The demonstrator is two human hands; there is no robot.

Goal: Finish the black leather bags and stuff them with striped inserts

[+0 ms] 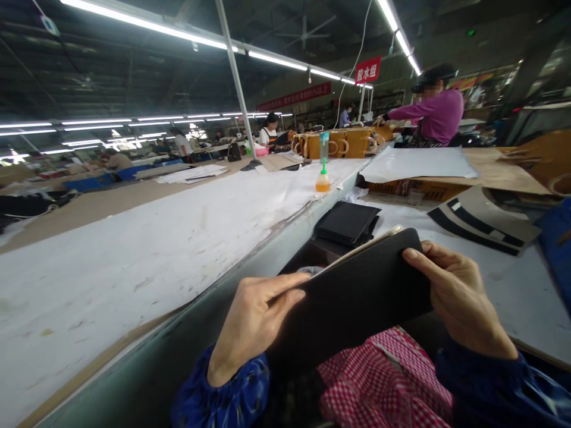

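Observation:
A black leather-like panel with a rounded upper right corner is held up in front of me, tilted up to the right. My left hand pinches its upper left edge between thumb and fingers. At the upper right corner, my right hand grips it with the thumb on the near face and fingers behind. Along the top edge shows a pale strip; what it belongs to is partly hidden. Just beyond the panel lies a stack of black pieces.
A long table covered in stained white paper runs along the left. On it stand a small bottle of amber liquid and brown bags. A grey curved piece with black strips lies at right. A person in purple works beyond.

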